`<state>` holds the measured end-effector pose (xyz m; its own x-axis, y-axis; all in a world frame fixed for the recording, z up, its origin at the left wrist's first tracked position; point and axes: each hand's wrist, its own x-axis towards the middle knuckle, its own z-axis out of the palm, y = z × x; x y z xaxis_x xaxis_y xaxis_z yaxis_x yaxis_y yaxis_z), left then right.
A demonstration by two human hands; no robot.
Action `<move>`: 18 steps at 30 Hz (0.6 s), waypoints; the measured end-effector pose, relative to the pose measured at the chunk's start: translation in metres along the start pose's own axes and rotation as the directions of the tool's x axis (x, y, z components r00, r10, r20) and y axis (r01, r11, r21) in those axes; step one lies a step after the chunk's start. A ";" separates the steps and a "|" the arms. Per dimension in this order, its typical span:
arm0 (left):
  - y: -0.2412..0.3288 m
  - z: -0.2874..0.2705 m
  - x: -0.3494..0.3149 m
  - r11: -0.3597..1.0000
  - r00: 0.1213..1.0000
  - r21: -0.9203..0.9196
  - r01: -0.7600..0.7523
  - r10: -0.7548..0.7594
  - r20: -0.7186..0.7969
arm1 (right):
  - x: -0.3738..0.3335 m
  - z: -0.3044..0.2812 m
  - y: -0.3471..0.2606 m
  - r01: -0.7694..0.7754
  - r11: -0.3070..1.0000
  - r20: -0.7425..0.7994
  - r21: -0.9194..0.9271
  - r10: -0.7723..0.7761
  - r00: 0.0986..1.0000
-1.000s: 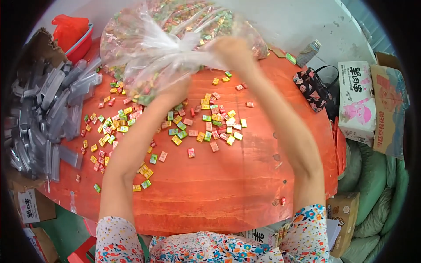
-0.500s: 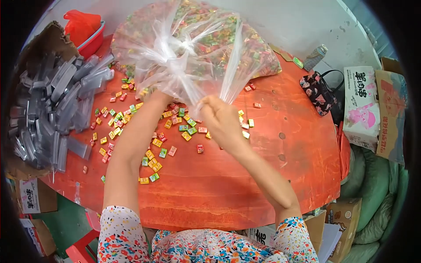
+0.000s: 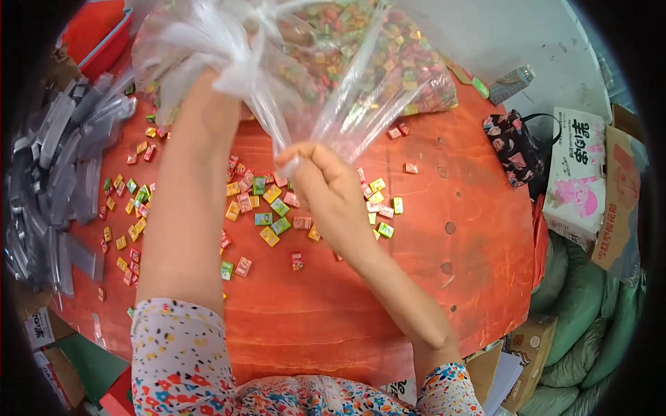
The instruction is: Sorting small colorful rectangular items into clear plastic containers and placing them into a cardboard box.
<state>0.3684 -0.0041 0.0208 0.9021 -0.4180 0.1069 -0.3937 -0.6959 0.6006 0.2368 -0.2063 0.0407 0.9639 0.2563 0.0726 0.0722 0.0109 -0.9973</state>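
Note:
A large clear plastic bag, packed with small box-shaped pieces in red, yellow and green, lies at the far side of the red table. My right hand is closed around a gathered part of the bag's loose film and pulls it taut toward me. My left arm reaches to the bag's far left part, where bunched film covers most of my left hand; its fingers are hidden. Loose small pieces of the same kind are strewn on the table below and beside both arms.
Clear grey plastic cases fill a carton at the left, with a red basin behind. A can, a black floral handbag and a white carton stand at the right. Green sacks lie beyond the table's right edge.
My left arm has reached farther forward, under the bunched film. My right hand keeps its grip on the bag. The whole view has shifted slightly.

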 end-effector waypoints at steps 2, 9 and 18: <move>-0.022 -0.056 0.075 0.994 0.998 0.089 0.056 -0.055 -0.009 | 0.009 0.020 -0.012 -0.032 0.985 0.131 0.169 0.009 0.991; 0.032 -0.005 0.017 0.988 0.999 0.147 0.036 -0.039 0.021 | -0.011 0.008 -0.035 0.006 0.995 0.008 0.100 -0.007 1.000; 0.099 0.047 -0.029 0.980 0.992 0.195 0.027 -0.050 0.114 | -0.031 -0.029 -0.002 0.100 0.994 -0.207 0.049 -0.088 0.974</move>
<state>0.2952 -0.0887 0.0401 0.8947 -0.4464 -0.0139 -0.3962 -0.8076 0.4368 0.2147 -0.2423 0.0406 0.9859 0.0488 0.1600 0.1556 0.0835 -0.9843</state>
